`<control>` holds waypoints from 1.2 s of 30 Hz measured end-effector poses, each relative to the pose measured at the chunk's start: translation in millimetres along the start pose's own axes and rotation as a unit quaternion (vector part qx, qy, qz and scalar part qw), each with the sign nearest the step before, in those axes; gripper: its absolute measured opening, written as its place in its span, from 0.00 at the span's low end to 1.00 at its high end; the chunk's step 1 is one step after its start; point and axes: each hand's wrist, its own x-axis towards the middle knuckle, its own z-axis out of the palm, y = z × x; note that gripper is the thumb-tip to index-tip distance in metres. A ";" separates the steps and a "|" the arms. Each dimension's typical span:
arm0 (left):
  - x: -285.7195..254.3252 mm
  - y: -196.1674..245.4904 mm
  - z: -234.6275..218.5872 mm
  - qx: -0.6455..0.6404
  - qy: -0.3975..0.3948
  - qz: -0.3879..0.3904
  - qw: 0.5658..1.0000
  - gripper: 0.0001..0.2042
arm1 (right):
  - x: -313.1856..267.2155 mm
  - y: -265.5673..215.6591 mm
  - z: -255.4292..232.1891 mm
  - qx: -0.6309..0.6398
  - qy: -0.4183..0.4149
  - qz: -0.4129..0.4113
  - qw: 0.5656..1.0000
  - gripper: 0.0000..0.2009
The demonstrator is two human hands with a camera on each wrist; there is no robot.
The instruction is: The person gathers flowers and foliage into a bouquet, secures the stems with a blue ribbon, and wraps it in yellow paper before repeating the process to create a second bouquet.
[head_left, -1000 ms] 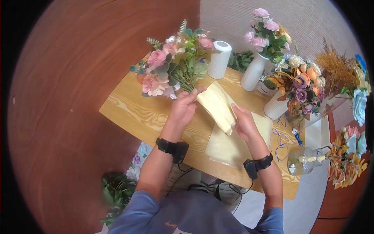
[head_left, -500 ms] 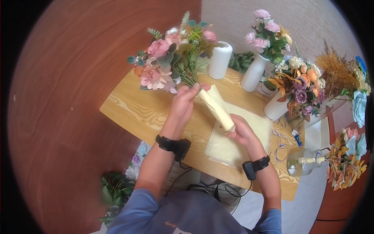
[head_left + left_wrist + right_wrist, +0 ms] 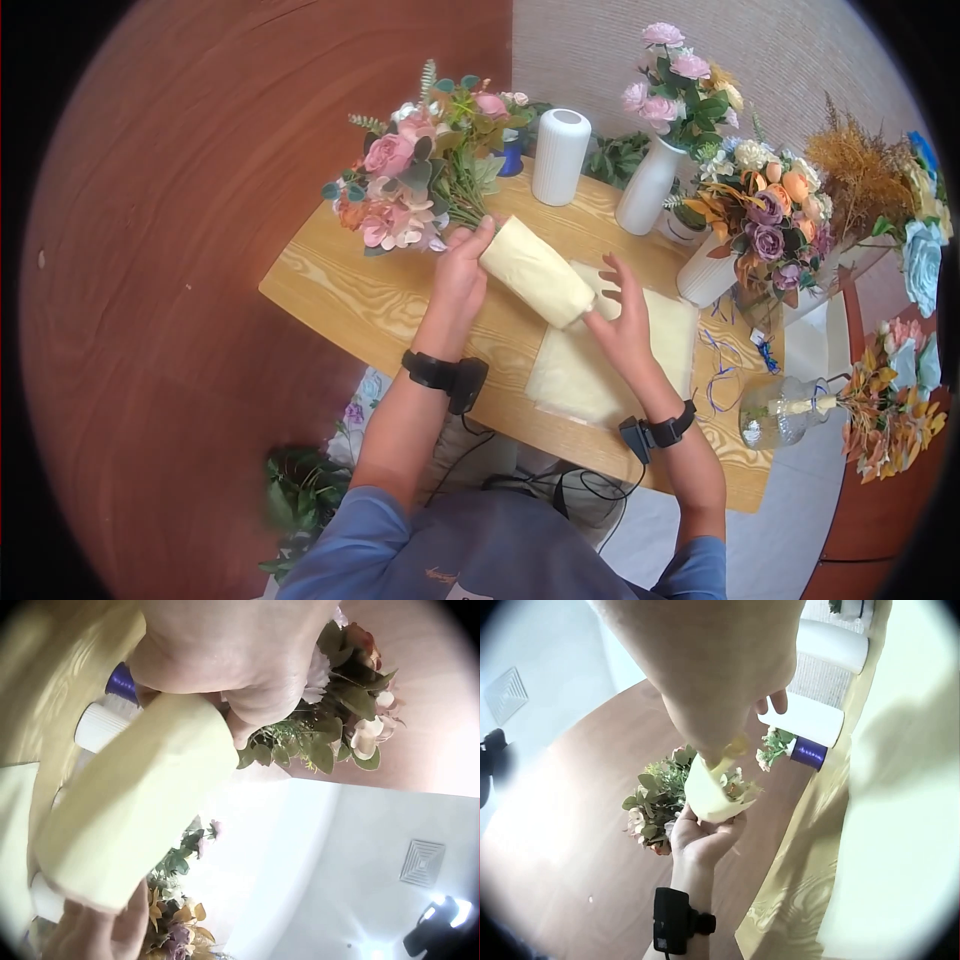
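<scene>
My left hand grips the stems of a bouquet of artificial flowers with pink roses and green leaves, at the upper edge of a pale yellow paper wrap. The paper surrounds the stem ends as a loose tube slanting down to the right. At the tube's lower end is my right hand, its fingers spread and raised, its thumb right at the paper's edge. In the left wrist view the right hand's fingers show by that same end. Inside the tube, the stems are hidden.
Yellow paper sheets lie on the wooden table. A white vase and a purple ribbon spool stand behind. Vases of flowers line the right side, near blue ribbon pieces and a glass jar.
The paper has been rolled round the stems and now shows a wider face. My right hand's fingers have come off the paper and spread. The bouquet has shifted slightly left.
</scene>
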 end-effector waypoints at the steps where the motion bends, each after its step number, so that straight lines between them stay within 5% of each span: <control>1: 1.2 -1.6 -3.4 0.001 0.008 -0.014 1.000 0.09 | 2.1 1.7 -1.3 0.052 0.007 -0.009 0.999 0.30; 3: 2.7 -4.3 -11.0 0.028 -0.009 -0.022 0.999 0.09 | 6.7 6.8 -4.7 0.103 0.015 -0.016 0.994 0.28; 5: 0.7 -5.9 -11.6 0.053 -0.051 -0.029 0.997 0.09 | 12.4 13.3 -8.3 0.299 0.027 0.150 0.942 0.21; 6: -0.2 -7.2 -11.4 0.053 -0.053 -0.030 0.997 0.09 | 16.9 14.9 -8.9 0.298 0.029 0.150 0.942 0.21; 8: -2.5 -8.6 -10.1 0.029 -0.082 -0.033 0.996 0.09 | 25.2 17.2 -9.7 0.434 0.011 0.292 0.852 0.14; 10: -4.0 -7.7 -5.8 0.031 -0.101 -0.029 0.994 0.09 | 26.0 29.8 -0.2 0.418 0.063 0.312 0.851 0.14; 18: -10.6 5.2 12.9 0.051 -0.158 0.005 0.986 0.11 | 21.6 24.9 -0.2 0.410 -0.028 0.416 0.811 0.13; 22: -10.1 8.8 19.6 0.039 -0.150 0.014 0.988 0.10 | 10.0 27.4 9.8 0.442 -0.053 0.413 0.795 0.24; 24: -8.6 8.6 20.6 0.023 -0.145 0.011 0.989 0.10 | 0.4 28.3 9.0 0.260 -0.141 0.365 0.883 0.35; 26: -6.5 7.1 20.3 0.010 -0.118 0.017 0.993 0.11 | -10.4 35.1 14.6 0.163 -0.183 0.334 0.910 0.41; 27: -6.3 7.5 19.8 0.010 -0.118 0.017 0.993 0.11 | -17.0 45.0 23.9 0.068 -0.113 0.161 0.978 0.41; 28: -7.8 9.1 20.2 0.018 -0.097 0.004 0.995 0.11 | -21.5 49.9 29.7 -0.030 -0.039 -0.019 0.999 0.40; 29: -11.0 12.5 23.0 0.025 -0.077 -0.010 0.997 0.11 | -17.8 26.6 20.5 -0.029 -0.040 -0.018 0.999 0.40; 31: -21.3 23.1 34.1 0.025 -0.055 -0.031 0.998 0.10 | -12.1 -16.0 -3.9 -0.021 -0.120 0.188 0.975 0.40; 36: -8.8 8.0 7.0 0.049 -0.072 -0.039 0.995 0.08 | -2.6 -2.9 -18.2 0.100 0.013 0.079 0.992 0.36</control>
